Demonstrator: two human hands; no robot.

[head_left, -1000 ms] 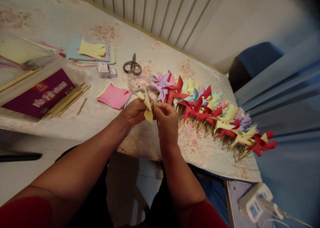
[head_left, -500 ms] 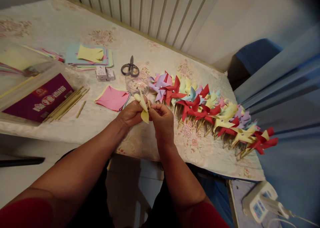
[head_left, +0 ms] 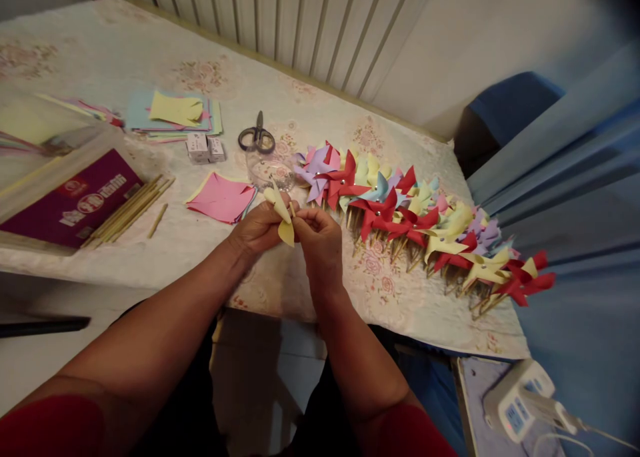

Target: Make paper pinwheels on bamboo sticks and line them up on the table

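Note:
My left hand (head_left: pixel 257 229) and my right hand (head_left: pixel 320 238) meet over the near part of the table (head_left: pixel 225 257). Between them is a pale yellow paper pinwheel (head_left: pixel 281 215), its folded blades pinched by my left fingers. My right fingers press at its centre, where a thin stick end shows. A long row of finished pinwheels (head_left: pixel 420 223) in red, yellow, lilac and blue lies to the right, on sticks.
A pink paper stack (head_left: pixel 223 198), a clear small bowl (head_left: pixel 267 170), scissors (head_left: pixel 257 137), small boxes (head_left: pixel 204 147) and coloured sheets (head_left: pixel 173 113) lie behind my hands. Wooden sticks (head_left: pixel 127 210) and a purple box (head_left: pixel 70 200) sit left. A power strip (head_left: pixel 520 403) is at lower right.
Both hands with the yellow pinwheel have shifted slightly left and away in the picture as the view moved. Their grip looks the same.

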